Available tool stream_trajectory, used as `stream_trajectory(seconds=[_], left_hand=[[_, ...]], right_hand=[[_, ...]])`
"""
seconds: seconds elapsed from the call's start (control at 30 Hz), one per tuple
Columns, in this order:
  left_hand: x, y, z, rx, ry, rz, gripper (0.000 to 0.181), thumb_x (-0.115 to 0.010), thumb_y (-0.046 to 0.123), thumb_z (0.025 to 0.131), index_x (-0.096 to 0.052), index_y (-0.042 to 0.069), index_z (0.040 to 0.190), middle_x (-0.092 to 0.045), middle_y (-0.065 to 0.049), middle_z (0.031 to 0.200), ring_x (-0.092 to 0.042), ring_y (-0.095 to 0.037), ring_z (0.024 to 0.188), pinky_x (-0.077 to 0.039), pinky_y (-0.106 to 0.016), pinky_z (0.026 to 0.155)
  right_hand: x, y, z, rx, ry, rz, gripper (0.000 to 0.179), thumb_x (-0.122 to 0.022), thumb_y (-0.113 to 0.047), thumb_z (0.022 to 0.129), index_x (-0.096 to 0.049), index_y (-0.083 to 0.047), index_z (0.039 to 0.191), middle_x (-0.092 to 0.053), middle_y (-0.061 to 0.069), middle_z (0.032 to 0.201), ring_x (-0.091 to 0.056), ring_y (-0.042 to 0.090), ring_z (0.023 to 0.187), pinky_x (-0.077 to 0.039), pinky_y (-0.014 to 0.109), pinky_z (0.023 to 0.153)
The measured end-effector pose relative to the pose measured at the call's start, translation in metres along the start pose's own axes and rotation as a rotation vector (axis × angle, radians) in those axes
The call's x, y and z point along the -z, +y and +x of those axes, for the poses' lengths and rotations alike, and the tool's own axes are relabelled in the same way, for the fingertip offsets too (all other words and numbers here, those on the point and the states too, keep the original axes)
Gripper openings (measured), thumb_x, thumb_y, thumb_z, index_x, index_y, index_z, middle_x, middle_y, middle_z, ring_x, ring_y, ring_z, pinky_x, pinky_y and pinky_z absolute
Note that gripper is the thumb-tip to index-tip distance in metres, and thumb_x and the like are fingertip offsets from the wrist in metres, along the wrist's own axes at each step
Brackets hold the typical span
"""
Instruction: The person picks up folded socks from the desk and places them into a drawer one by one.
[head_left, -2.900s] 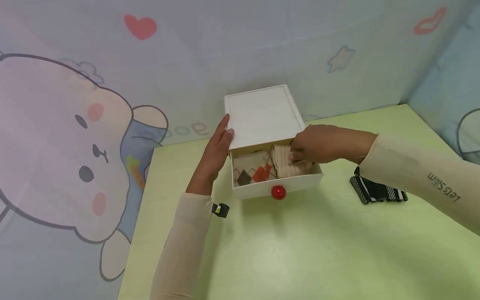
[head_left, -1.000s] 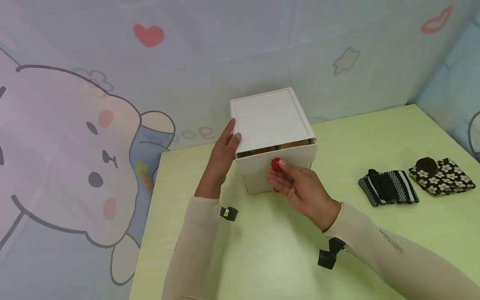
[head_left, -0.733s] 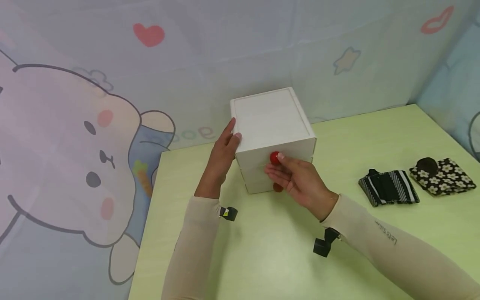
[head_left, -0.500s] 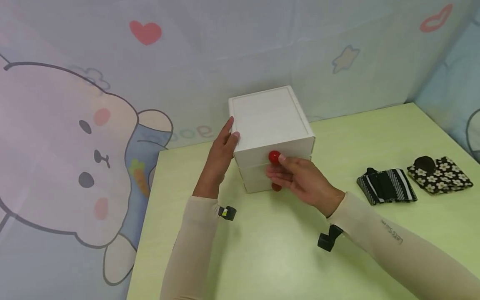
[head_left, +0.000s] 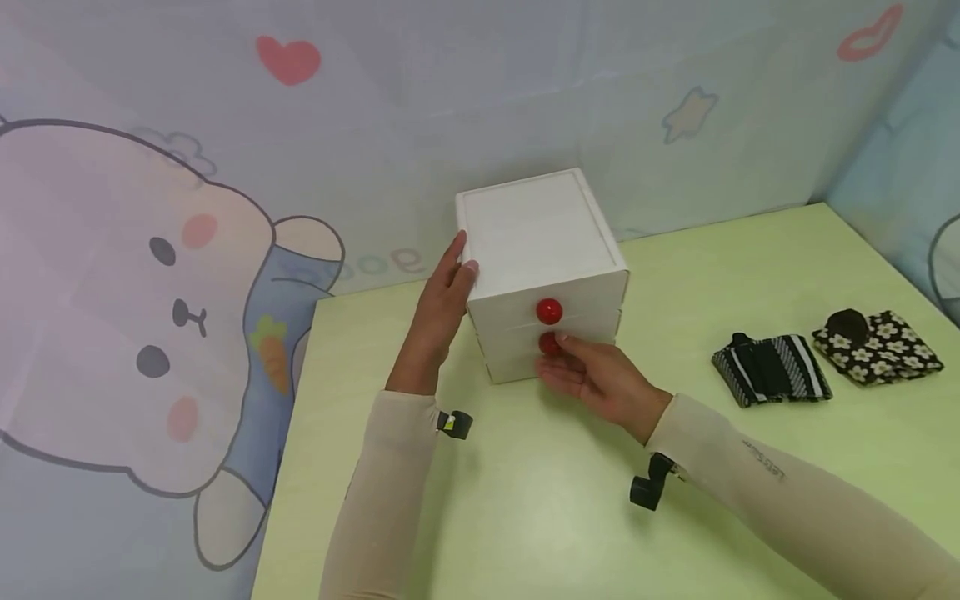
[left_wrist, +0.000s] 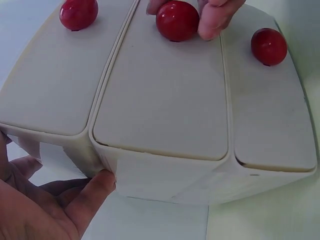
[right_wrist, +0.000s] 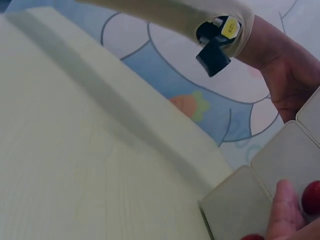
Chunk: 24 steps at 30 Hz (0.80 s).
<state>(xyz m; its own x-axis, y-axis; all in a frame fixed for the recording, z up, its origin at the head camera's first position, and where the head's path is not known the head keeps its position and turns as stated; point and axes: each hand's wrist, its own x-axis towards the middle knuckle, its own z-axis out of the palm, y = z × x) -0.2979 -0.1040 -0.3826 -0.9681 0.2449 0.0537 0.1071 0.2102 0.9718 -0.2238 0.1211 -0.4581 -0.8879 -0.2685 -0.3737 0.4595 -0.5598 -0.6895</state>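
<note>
A small white drawer cabinet point(head_left: 536, 233) with three stacked drawers stands on the table against the back wall, each drawer pushed in flush. My left hand point(head_left: 435, 321) lies against its left side, thumb near the top edge; the left wrist view has those fingers point(left_wrist: 92, 197) touching the side wall. With thumb and fingers, my right hand point(head_left: 611, 383) pinches the red knob point(left_wrist: 177, 21) of the middle drawer. The top drawer's red knob point(head_left: 549, 311) is uncovered. The bottom red knob point(left_wrist: 269, 46) is hidden by the right hand in the head view.
To the right on the pale green table point(head_left: 517, 508) lie folded black socks with white stripes point(head_left: 772, 369) and folded dark flower-patterned socks point(head_left: 879, 347). A printed cloth wall point(head_left: 420, 108) rises close behind the cabinet.
The top drawer, pulled out earlier with folded socks inside, has been pushed in by its knob. My right hand has moved down from that knob to the middle one. The left hand stays put.
</note>
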Motion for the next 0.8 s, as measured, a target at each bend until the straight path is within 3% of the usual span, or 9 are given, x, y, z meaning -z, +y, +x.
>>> stream_trajectory(seconds=[0.13,0.23,0.47,0.8], left_hand=[[-0.002,0.013,-0.007,0.017,-0.011,-0.016,0.054,-0.044,0.044,0.1,-0.023,0.044,0.15,-0.027,0.011,0.153,-0.031,-0.009,0.136,-0.035,-0.04,0.106],[-0.002,0.015,-0.007,0.021,-0.003,-0.018,0.054,-0.044,0.042,0.101,-0.023,0.043,0.15,-0.028,0.008,0.153,-0.032,-0.009,0.136,-0.035,-0.04,0.106],[-0.001,0.001,0.0,-0.009,0.012,-0.024,0.052,-0.045,0.05,0.098,-0.026,0.05,0.147,-0.028,0.017,0.15,-0.031,-0.006,0.136,-0.035,-0.04,0.106],[-0.001,0.001,0.0,-0.002,0.014,-0.016,0.051,-0.045,0.049,0.099,-0.026,0.052,0.146,-0.036,0.009,0.148,-0.039,-0.009,0.131,-0.035,-0.04,0.105]], right_hand=[[-0.004,0.001,-0.001,0.023,0.004,0.055,0.034,-0.056,-0.017,0.099,-0.048,0.001,0.126,-0.063,0.017,0.11,-0.065,0.029,0.104,-0.046,0.04,0.095],[-0.005,0.003,-0.003,0.035,0.016,0.048,0.034,-0.057,-0.016,0.098,-0.048,0.002,0.126,-0.063,0.016,0.109,-0.066,0.028,0.102,-0.047,0.038,0.094],[-0.001,0.018,-0.026,0.048,-0.013,-0.009,0.038,-0.06,-0.018,0.097,-0.051,0.004,0.126,-0.058,0.021,0.125,-0.064,0.029,0.107,-0.047,0.037,0.094],[0.007,0.041,-0.067,-0.012,-0.019,-0.06,0.042,-0.059,-0.018,0.097,-0.049,0.009,0.128,-0.063,0.02,0.114,-0.064,0.03,0.107,-0.047,0.039,0.094]])
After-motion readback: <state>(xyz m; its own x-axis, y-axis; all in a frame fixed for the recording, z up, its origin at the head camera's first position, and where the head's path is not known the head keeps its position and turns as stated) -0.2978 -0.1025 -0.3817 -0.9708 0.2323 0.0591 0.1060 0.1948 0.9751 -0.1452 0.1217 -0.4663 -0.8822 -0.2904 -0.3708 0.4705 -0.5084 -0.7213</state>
